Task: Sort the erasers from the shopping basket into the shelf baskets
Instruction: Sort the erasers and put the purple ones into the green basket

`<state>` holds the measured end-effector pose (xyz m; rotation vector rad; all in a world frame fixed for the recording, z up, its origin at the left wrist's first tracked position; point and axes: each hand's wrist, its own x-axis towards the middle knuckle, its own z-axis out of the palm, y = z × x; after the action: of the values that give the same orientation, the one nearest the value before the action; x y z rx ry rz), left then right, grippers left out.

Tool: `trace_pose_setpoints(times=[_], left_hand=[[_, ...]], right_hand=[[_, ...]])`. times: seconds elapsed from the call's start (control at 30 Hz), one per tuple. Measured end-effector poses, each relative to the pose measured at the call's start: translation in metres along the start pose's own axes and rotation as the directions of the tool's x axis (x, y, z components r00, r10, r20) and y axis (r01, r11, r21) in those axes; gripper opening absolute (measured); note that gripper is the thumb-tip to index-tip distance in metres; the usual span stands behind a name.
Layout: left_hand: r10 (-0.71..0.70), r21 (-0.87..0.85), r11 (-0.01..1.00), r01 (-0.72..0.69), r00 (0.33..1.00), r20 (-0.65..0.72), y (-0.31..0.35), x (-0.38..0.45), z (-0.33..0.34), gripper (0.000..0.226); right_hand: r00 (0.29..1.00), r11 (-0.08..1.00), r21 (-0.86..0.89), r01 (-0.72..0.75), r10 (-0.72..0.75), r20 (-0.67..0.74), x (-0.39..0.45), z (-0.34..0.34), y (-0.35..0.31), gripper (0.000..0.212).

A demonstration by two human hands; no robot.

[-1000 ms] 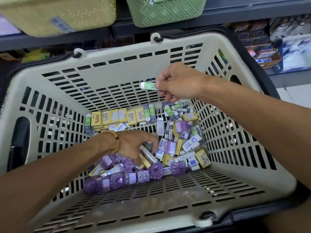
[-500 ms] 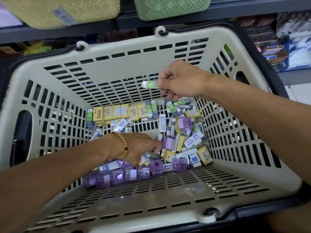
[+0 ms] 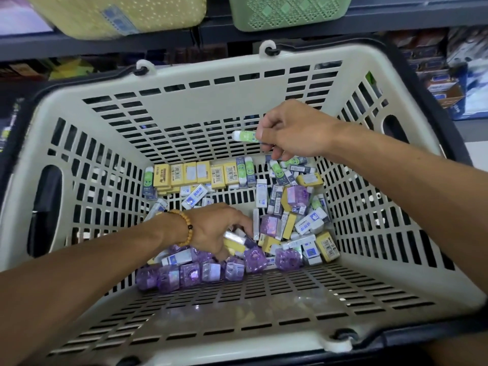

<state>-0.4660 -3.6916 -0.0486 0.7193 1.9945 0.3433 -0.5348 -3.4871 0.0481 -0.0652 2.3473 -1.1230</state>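
Note:
A cream shopping basket (image 3: pixel 169 117) holds a loose pile of erasers: yellow ones (image 3: pixel 184 175) in a row at the back, purple ones (image 3: pixel 190 276) along the front, blue-and-white ones (image 3: pixel 309 223) and green ones (image 3: pixel 280 173) mixed in. My right hand (image 3: pixel 293 130) hovers above the pile and pinches a green eraser (image 3: pixel 244 136) that sticks out to the left. My left hand (image 3: pixel 216 228), a bead bracelet on its wrist, is down in the pile with fingers curled round a white eraser (image 3: pixel 235 237). On the shelf above sit a yellow shelf basket (image 3: pixel 118 14) and a green shelf basket (image 3: pixel 285 11).
A dark shelf board (image 3: pixel 264 35) runs just beyond the basket's far rim. Boxed goods (image 3: pixel 443 83) are stacked on a lower shelf at the right. The shopping basket's black handles (image 3: pixel 412 83) lie folded along its rim.
My left hand dug further right into the pile and closed on an eraser. The right hand kept the green eraser at about the same spot. The view tilted slightly downward.

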Motion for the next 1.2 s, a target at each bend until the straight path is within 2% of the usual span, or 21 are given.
trace_pose_setpoints(times=[0.13,0.23,0.37,0.43,0.53,0.6,0.67,0.8,0.97,1.03,1.1,1.13,1.2], left_hand=[[-0.017,-0.269,0.963,-0.016,0.992,-0.122,0.000,-0.005,-0.001,0.056],[-0.121,-0.565,0.824,-0.031,0.966,-0.229,0.002,-0.022,-0.015,0.051],[-0.300,-0.714,0.700,-0.033,0.893,-0.336,0.008,-0.054,-0.032,0.049],[-0.383,-0.808,0.587,-0.058,0.859,-0.340,0.010,-0.076,-0.034,0.047],[-0.505,-0.930,0.357,-0.083,0.821,-0.267,0.010,-0.111,-0.032,0.049],[-0.582,-0.963,0.239,-0.129,0.775,-0.248,0.004,-0.131,-0.030,0.048],[-0.639,-0.966,0.168,-0.195,0.725,-0.258,-0.004,-0.146,-0.029,0.050],[-0.711,-0.952,0.086,-0.293,0.652,-0.265,-0.013,-0.157,-0.029,0.064],[-0.757,-0.925,0.021,-0.379,0.598,-0.262,-0.020,-0.157,-0.033,0.096],[-0.758,-0.922,0.006,-0.387,0.600,-0.257,-0.020,-0.157,-0.034,0.085],[-0.753,-0.920,0.005,-0.392,0.604,-0.261,-0.019,-0.155,-0.035,0.057],[-0.752,-0.918,0.007,-0.396,0.603,-0.266,-0.019,-0.154,-0.035,0.044],[-0.741,-0.914,0.009,-0.406,0.611,-0.279,-0.018,-0.152,-0.037,0.036]], right_hand=[[0.999,1.000,0.018,-0.018,0.018,0.038,-0.001,0.002,-0.001,0.013],[0.999,1.000,0.023,-0.022,0.020,0.050,0.000,0.003,-0.002,0.013],[0.999,0.997,0.075,-0.027,0.026,0.022,0.003,0.012,-0.006,0.014],[0.998,0.993,0.111,-0.048,0.044,0.035,0.008,0.022,-0.009,0.017],[0.994,0.985,0.149,-0.091,0.082,0.068,0.020,0.049,-0.015,0.018],[0.992,0.976,0.191,-0.108,0.091,0.092,0.032,0.074,-0.019,0.016],[0.987,0.968,0.220,-0.119,0.091,0.134,0.044,0.098,-0.025,0.013],[0.983,0.980,0.161,-0.120,0.094,0.155,0.074,0.138,-0.036,0.021],[0.984,0.981,0.150,-0.122,0.100,0.145,0.091,0.157,-0.040,0.021],[0.990,0.973,0.213,-0.084,0.058,0.128,0.084,0.153,-0.041,0.022],[0.993,0.937,0.347,-0.042,0.001,0.117,0.071,0.142,-0.046,0.022],[0.986,0.911,0.411,-0.038,-0.032,0.161,0.064,0.134,-0.050,0.027],[0.947,0.874,0.482,-0.063,-0.100,0.305,0.052,0.122,-0.059,0.039]])
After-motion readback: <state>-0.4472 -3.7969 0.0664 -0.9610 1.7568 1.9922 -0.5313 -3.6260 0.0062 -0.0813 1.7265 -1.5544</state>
